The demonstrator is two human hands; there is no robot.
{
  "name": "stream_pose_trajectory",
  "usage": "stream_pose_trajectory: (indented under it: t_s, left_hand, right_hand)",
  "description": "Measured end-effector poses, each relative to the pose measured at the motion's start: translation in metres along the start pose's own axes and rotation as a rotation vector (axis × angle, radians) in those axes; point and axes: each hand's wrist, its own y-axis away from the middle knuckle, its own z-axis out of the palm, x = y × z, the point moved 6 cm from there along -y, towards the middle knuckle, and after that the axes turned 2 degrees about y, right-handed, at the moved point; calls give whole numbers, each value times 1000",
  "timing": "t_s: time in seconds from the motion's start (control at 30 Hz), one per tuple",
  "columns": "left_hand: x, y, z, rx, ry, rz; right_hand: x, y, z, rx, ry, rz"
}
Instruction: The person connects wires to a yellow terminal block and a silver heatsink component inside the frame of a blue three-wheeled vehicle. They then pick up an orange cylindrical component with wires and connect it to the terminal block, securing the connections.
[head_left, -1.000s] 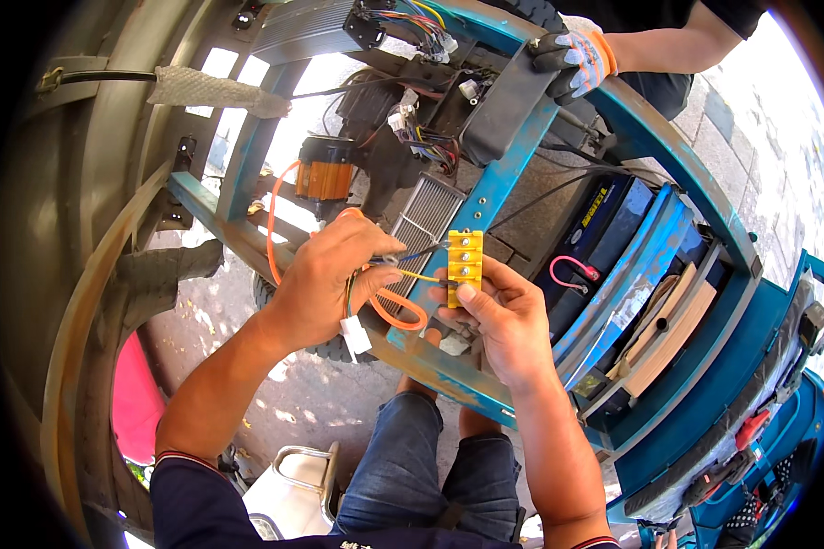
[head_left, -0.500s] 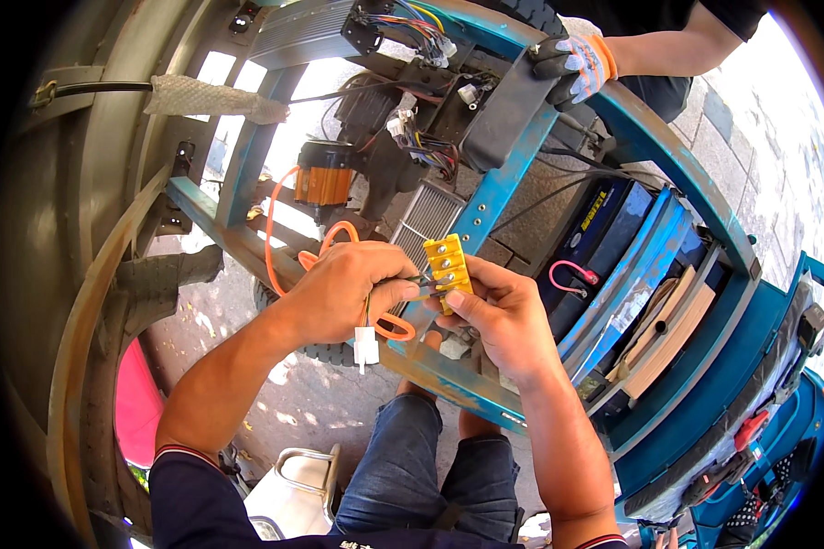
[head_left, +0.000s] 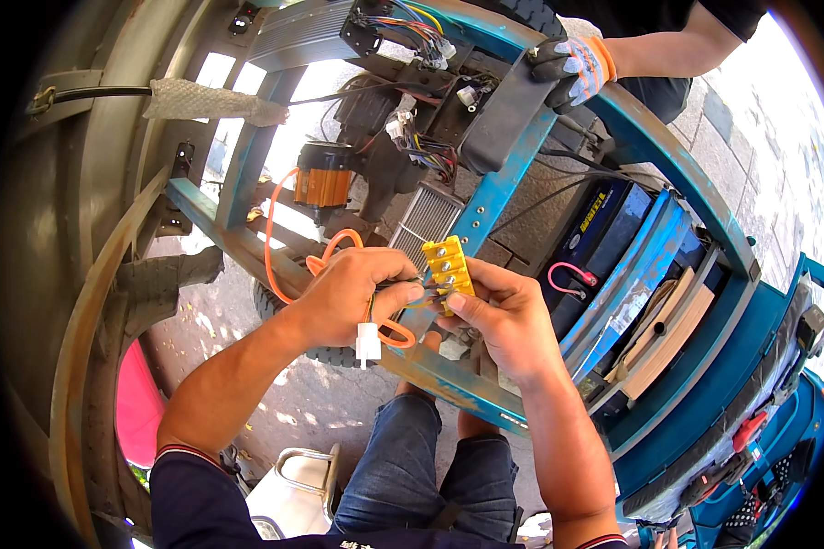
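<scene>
A yellow terminal block (head_left: 447, 261) with a row of metal screws stands upright in the pinch of my right hand (head_left: 502, 316), thumb across its lower end. My left hand (head_left: 362, 288) is closed on thin wires (head_left: 428, 286) whose ends meet the block's left side; whether they sit under the screws I cannot tell. Below my left fingers hangs a white plug connector (head_left: 367, 343) on thin leads. A thick orange cable (head_left: 267, 233) loops behind my left hand and comes out beneath it.
A teal metal frame (head_left: 513, 183) surrounds the work, with an orange-and-black motor-like unit (head_left: 323, 183), a finned silver box (head_left: 307, 32) and loose wire bundles (head_left: 426, 151). At right sits a dark blue battery (head_left: 604, 224). Another person's gloved hand (head_left: 572, 69) rests on a black cover (head_left: 508, 114).
Both hands stay almost in place. My left hand and the hanging white connector have shifted very slightly; the gloved hand has not visibly moved.
</scene>
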Motion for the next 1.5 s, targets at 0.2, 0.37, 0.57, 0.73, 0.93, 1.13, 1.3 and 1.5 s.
stream_pose_trajectory:
  t_s: [0.2, 0.37, 0.57, 0.73, 0.93, 1.13, 1.3, 1.5]
  left_hand:
    - [0, 3, 0, 38, 8, -90]
    - [-2, 1, 8, 26, 136, -207]
    - [3, -2, 4, 24, 190, -196]
    - [6, -2, 0, 66, 210, -13]
    - [10, -2, -6, 139, 173, -9]
    - [40, -1, -1, 184, -374, 280]
    - [52, 1, -11, 316, -552, 265]
    - [63, 1, -2, 159, -700, 185]
  right_hand:
    - [4, 0, 2, -1, 4, -11]
    - [6, -1, 0, 12, 45, -52]
    - [13, -5, 3, 100, -30, -32]
    - [7, -7, 3, 61, -67, -37]
    - [7, -10, 2, 39, -61, -36]
    - [8, -11, 1, 43, -95, -22]
    - [9, -11, -1, 23, -113, 1]
    - [9, -11, 0, -9, -144, -19]
